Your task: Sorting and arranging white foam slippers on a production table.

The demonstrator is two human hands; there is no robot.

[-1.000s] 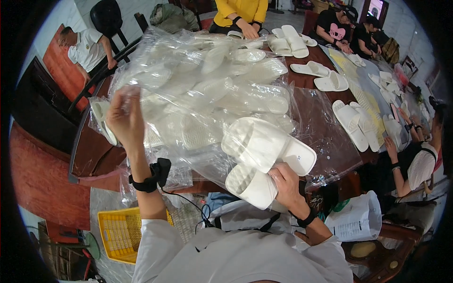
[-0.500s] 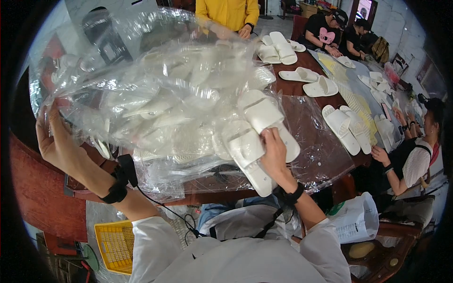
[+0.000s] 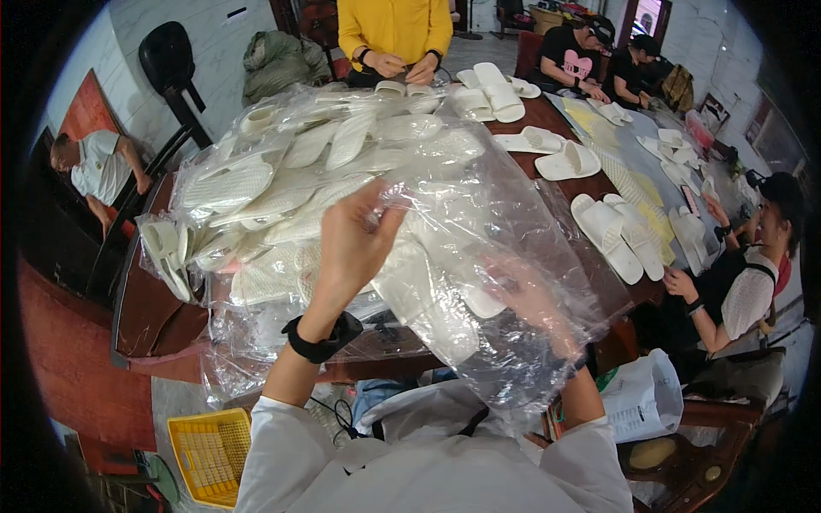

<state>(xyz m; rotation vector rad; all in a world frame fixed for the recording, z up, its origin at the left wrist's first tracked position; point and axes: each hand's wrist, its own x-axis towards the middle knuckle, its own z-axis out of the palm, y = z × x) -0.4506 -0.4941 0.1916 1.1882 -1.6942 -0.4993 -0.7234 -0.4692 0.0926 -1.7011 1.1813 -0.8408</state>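
Observation:
My left hand (image 3: 352,248) pinches the edge of a clear plastic sheet (image 3: 547,256), thumb against fingers, above a heap of white slippers (image 3: 231,181). The sheet hangs from it to the right and down toward me. Behind the film is my right hand (image 3: 528,291), beside a pair of white slippers (image 3: 428,299) that the film also covers. Glare and blur on the film hide whether its fingers grip a slipper.
A person in yellow (image 3: 395,34) stands across the table (image 3: 162,329). More slippers (image 3: 605,235) lie to the right, where other people sit. A yellow basket (image 3: 209,457) stands on the floor at left; a white bag (image 3: 646,398) is at lower right.
My left hand has swung from the far left to the middle, drawing the plastic sheet rightward over the slipper pair and my right hand. The heap at left shows more plainly.

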